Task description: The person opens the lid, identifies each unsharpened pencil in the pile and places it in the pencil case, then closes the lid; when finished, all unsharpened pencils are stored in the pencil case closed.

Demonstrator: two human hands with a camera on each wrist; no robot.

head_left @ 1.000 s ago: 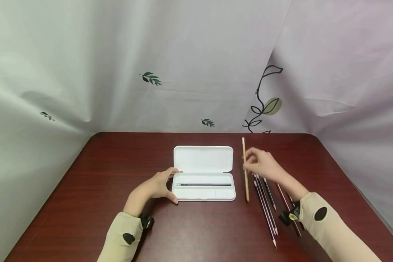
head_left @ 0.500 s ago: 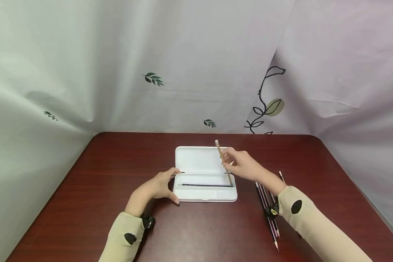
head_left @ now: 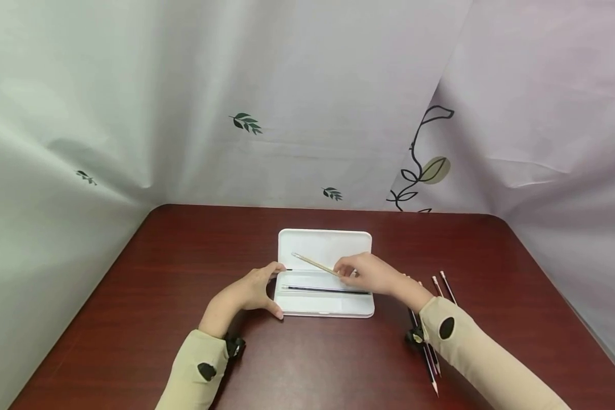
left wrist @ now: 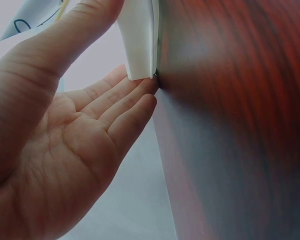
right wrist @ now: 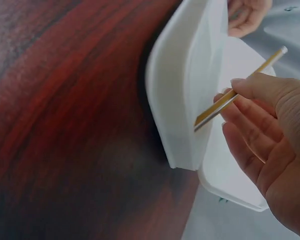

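Note:
A white pencil case [head_left: 307, 307] lies unfolded on the table, its lid [head_left: 325, 239] tipped back. One dark pencil [head_left: 328, 290] lies lengthwise in its tray. My right hand [head_left: 366, 272] pinches a yellow pencil [head_left: 315, 263] between thumb and fingers, tilted over the case with its pale eraser end toward the far left. From the right wrist, the pencil's other end [right wrist: 202, 121] overlaps the tray. My left hand [head_left: 251, 290] spans the case's left end, thumb at the front corner and fingers by the hinge. In the left wrist view its fingers [left wrist: 122, 117] are straight, fingertips right at the case's end.
Several dark and striped pencils [head_left: 430, 364] lie on the dark red table [head_left: 210, 239] at the right, partly hidden under my right forearm. Two pencil ends [head_left: 443, 282] show beyond that sleeve. A pale patterned curtain [head_left: 297, 142] stands behind the table and along its sides.
My right hand has carried the yellow pencil left from beside the case to over it, turning it from upright in view to slanting left. My left hand has stayed at the case.

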